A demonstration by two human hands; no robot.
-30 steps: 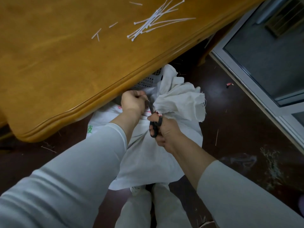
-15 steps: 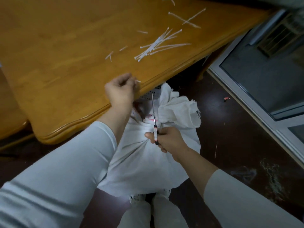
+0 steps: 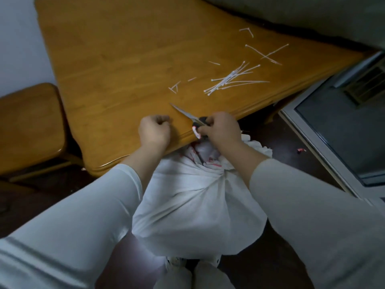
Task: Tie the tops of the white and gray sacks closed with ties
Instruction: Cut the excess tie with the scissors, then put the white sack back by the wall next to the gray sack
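The white sack (image 3: 198, 207) stands on the floor between my arms, its top gathered into a tight neck (image 3: 210, 163) under the table edge. My right hand (image 3: 221, 130) grips the black handles of the scissors (image 3: 185, 113), whose blades lie on the wooden table (image 3: 116, 65) pointing up-left. At the table's edge, to the left of the scissors, my left hand (image 3: 155, 132) is curled into a fist; nothing shows in it. A pile of white ties (image 3: 231, 80) lies on the table beyond both hands. No gray sack is in view.
Short cut tie pieces (image 3: 175, 88) and two crossed ties (image 3: 268, 54) lie scattered on the table. A wooden chair (image 3: 29, 122) stands at the left. A glass door frame (image 3: 325, 142) runs along the right. My shoes (image 3: 195, 261) show below the sack.
Both hands rose from the sack's neck to the table. The right hand carried the scissors up and laid the blades on the tabletop; the left hand left the sack and moved onto the table edge.
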